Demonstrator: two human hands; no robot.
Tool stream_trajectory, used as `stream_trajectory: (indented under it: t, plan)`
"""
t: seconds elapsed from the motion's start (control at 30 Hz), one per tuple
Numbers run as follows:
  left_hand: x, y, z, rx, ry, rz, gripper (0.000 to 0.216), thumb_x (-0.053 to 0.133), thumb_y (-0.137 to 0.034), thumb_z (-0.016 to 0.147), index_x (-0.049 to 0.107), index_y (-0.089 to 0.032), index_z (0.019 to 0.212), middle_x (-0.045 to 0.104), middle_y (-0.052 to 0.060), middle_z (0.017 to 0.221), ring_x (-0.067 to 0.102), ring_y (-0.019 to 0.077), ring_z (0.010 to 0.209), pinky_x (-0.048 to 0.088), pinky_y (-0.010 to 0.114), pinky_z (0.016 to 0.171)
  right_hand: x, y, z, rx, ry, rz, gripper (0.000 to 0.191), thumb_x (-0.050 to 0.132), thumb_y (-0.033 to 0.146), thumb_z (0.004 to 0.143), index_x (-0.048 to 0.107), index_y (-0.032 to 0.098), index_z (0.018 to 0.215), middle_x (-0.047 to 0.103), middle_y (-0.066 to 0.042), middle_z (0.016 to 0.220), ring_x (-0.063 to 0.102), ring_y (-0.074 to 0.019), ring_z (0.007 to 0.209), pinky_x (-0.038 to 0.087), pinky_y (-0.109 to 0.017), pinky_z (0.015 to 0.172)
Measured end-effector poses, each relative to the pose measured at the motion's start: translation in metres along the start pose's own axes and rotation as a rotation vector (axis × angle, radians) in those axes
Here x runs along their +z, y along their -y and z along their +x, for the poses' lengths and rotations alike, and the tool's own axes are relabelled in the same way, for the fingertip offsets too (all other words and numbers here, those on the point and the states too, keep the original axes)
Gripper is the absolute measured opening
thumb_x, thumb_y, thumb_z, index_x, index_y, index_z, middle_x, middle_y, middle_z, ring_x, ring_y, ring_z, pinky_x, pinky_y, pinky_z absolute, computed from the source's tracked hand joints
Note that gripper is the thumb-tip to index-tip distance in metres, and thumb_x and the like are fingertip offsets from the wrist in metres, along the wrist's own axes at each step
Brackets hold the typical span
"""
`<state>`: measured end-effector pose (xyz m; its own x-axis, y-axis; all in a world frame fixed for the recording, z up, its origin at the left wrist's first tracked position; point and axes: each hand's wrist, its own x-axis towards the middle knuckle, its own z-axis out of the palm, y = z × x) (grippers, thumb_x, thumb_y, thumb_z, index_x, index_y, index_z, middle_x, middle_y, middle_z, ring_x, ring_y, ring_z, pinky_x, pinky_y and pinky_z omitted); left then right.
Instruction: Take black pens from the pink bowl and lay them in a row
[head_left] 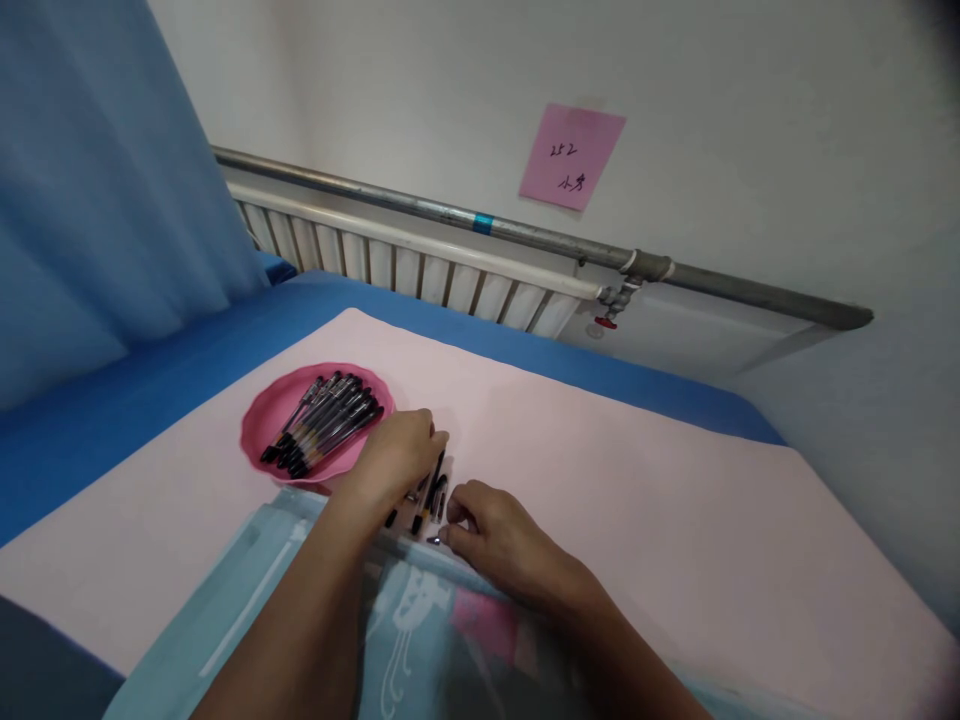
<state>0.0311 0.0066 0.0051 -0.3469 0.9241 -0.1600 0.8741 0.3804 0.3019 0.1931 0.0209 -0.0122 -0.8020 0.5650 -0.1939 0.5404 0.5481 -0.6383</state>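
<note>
Surface [525, 355]: blue, under a pink sheet [660, 500].
Dish [277, 402]: near sheet's left edge; rim probably there to corral the bunched pens [326, 415].
Right hand [499, 530]: grip apart, thumb at shiny bit.
Left hand [397, 450]: over loose pens [426, 506]; can't tell if grip closed.
Loose pens: toward sheet's near edge, likely for two-hand reach; slim, black-ended, tan section.
Shiny bit [433, 540]: small, silvery.
</note>
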Motion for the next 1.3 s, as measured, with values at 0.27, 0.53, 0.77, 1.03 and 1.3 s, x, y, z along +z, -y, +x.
stream_trajectory:
  t: [0.27, 0.53, 0.77, 1.03, 1.3]
  plan:
    - [-0.001, -0.001, -0.001, 0.013, -0.004, 0.003, 0.034, 0.038, -0.034, 0.081, 0.063, -0.015, 0.094, 0.069, 0.013, 0.092, 0.063, 0.0247, 0.087, 0.044, 0.031, 0.072, 0.01, -0.005, 0.002, -0.034, -0.03, -0.104, 0.007, 0.057, 0.021, 0.072, 0.053, 0.017, 0.076, 0.052, 0.0, 0.075, 0.043, -0.0108, 0.064, 0.026, -0.023, 0.057]
    - [0.001, 0.0, -0.001, 0.014, -0.024, 0.003, 0.033, 0.039, -0.034, 0.08, 0.064, -0.015, 0.093, 0.069, 0.012, 0.09, 0.063, 0.0254, 0.085, 0.045, 0.031, 0.07, 0.016, -0.006, 0.003, -0.049, -0.112, -0.142, 0.013, 0.052, 0.024, 0.078, 0.047, 0.017, 0.068, 0.048, 0.001, 0.068, 0.038, -0.0091, 0.059, 0.023, -0.022, 0.054]
    - [0.001, 0.0, 0.0, 0.021, -0.017, -0.007, 0.034, 0.038, -0.034, 0.08, 0.064, -0.015, 0.093, 0.069, 0.013, 0.091, 0.063, 0.0252, 0.085, 0.044, 0.031, 0.071, 0.019, -0.011, 0.004, -0.091, -0.12, -0.139, 0.005, 0.051, 0.022, 0.079, 0.052, 0.017, 0.077, 0.05, 0.0, 0.074, 0.043, -0.0102, 0.065, 0.027, -0.022, 0.058]
    - [0.004, 0.001, 0.0, 0.019, -0.028, -0.01, 0.035, 0.039, -0.036, 0.08, 0.064, -0.015, 0.092, 0.069, 0.012, 0.089, 0.063, 0.0247, 0.083, 0.044, 0.03, 0.069, 0.019, -0.01, 0.006, -0.071, -0.126, -0.131, 0.006, 0.051, 0.021, 0.078, 0.055, 0.017, 0.08, 0.051, 0.0, 0.075, 0.045, -0.0111, 0.066, 0.029, -0.023, 0.059]
    - [-0.012, 0.015, 0.001, -0.025, -0.097, -0.086, 0.035, 0.04, -0.037, 0.081, 0.066, -0.015, 0.088, 0.07, 0.011, 0.085, 0.063, 0.0216, 0.08, 0.043, 0.028, 0.069, 0.019, -0.016, 0.008, -0.076, -0.182, -0.073, 0.009, 0.05, 0.015, 0.075, 0.055, 0.018, 0.082, 0.054, -0.002, 0.079, 0.048, -0.0126, 0.07, 0.033, -0.023, 0.062]
